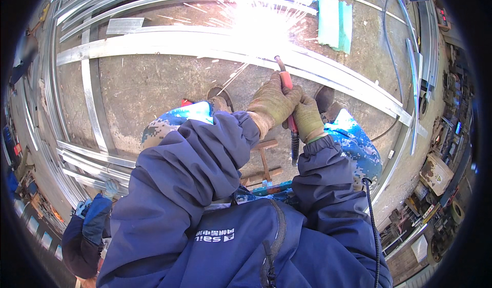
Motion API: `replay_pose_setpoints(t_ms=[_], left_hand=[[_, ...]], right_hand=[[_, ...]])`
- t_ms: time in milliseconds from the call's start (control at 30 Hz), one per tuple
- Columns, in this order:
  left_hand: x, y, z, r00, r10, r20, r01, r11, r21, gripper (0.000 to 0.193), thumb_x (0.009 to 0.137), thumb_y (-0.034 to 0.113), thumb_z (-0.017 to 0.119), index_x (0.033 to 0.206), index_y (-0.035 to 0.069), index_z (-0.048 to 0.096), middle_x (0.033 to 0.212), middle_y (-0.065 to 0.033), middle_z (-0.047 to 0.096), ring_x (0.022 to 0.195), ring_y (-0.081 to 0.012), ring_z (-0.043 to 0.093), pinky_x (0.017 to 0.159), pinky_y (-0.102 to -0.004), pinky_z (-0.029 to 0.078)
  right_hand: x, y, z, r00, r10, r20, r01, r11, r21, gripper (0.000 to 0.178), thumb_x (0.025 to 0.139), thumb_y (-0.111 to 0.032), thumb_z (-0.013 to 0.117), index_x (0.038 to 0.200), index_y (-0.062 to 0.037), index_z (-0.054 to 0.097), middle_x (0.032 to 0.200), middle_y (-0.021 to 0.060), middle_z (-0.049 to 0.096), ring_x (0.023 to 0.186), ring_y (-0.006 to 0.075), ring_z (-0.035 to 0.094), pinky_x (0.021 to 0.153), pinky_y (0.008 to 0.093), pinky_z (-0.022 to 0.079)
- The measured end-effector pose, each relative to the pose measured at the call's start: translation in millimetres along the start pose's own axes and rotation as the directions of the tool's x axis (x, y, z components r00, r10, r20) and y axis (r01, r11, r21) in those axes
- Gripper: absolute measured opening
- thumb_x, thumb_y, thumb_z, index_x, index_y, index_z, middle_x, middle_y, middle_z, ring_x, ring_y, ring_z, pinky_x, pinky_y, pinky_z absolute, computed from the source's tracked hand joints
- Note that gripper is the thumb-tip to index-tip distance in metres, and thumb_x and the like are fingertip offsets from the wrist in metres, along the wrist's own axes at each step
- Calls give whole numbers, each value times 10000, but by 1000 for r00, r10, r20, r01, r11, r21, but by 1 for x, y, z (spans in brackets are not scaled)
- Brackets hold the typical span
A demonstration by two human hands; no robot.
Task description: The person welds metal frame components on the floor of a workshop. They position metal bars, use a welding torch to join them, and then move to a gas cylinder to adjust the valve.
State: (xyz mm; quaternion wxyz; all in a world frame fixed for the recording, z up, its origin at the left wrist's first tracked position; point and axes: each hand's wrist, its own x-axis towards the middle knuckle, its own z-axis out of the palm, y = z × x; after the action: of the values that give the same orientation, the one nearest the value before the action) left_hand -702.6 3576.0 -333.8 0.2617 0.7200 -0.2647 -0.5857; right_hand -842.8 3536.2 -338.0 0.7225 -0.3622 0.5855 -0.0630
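Both gloved hands are closed around one welding torch. The right hand wraps the red handle low down, fingers curled shut on it. The left hand sits just above and beside it, also clenched on the handle, touching the right glove. Neither hand is spread.

The torch's long axis runs nearly straight away from the person: the black cable end hangs below the right glove, toward the knees, and the neck rises above the left glove. The tip points up and slightly left in the picture, toward the work.

The work lies directly ahead of the grip, beyond the tip. A long pale metal rail crosses the view from left to right, roughly square to the torch axis. The arc burns at or just past this rail, up from the tip; glare hides the exact contact point, so whether the tip touches the metal cannot be told. Sparks scatter outward from it.

The left hand is the nearer of the two to the arc; the right hand sits behind it on the handle.

Outward: both knees, in blue camouflage trousers, flank the hands. The floor is bare concrete. More curved metal rails lie stacked at left. A second person's gloved hand shows at lower left, well apart. A black cable trails down at right.
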Motion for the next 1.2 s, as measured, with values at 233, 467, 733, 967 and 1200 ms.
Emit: replay_pose_setpoints(t_ms=[233, 467, 733, 967, 1200], left_hand=[[-1, -1, 1, 999, 36, -6, -36, 999, -20, 564, 959, 458, 680, 1252, -18, 604, 1070, -195, 719, 942, -288, 731, 818, -400, 585], [-10, 10, -2, 999, 5, 39, -3, 999, -51, 550, 957, 474, 679, 1258, 24, 585, 1108, -183, 707, 1000, -302, 719, 862, -398, 573], [-7, 5, 4, 1000, -12, -3, 12, 1000, -17, 584, 932, 499, 698, 1257, 27, 585, 1113, -187, 712, 1032, -326, 717, 900, -414, 566], [-11, 12, -4, 999, -36, 17, 36, 999, 6, 602, 911, 498, 680, 1241, 4, 585, 1128, -234, 699, 1044, -374, 711, 917, -435, 562], [-6, 4, 0, 1000, 4, -3, -4, 1000, 17, 607, 912, 508, 699, 1245, 15, 580, 1100, -209, 714, 1024, -350, 719, 904, -432, 562]], right_hand=[[1, -1, -2, 1000, 8, -2, -8, 999, -33, 251, 1048, -269, 634, 1152, -44, 670, 772, 73, 688, 520, 177, 630, 442, 310, 488], [-4, -2, -4, 1000, 0, -25, 1, 1000, 8, 229, 1049, -272, 645, 1094, -55, 700, 762, 75, 687, 508, 182, 626, 426, 317, 485], [-3, -1, -4, 1000, -3, -10, 3, 999, -33, 246, 1051, -263, 639, 1115, -30, 679, 778, 80, 689, 527, 176, 638, 429, 322, 496], [-1, 2, -7, 1000, 9, 24, -8, 999, -39, 258, 1042, -245, 643, 1121, 1, 661, 791, 87, 694, 540, 181, 646, 449, 309, 504], [0, 2, -5, 1000, 1, -16, -2, 998, -64, 262, 1051, -280, 641, 1129, -31, 673, 787, 80, 692, 533, 179, 639, 441, 321, 497]])
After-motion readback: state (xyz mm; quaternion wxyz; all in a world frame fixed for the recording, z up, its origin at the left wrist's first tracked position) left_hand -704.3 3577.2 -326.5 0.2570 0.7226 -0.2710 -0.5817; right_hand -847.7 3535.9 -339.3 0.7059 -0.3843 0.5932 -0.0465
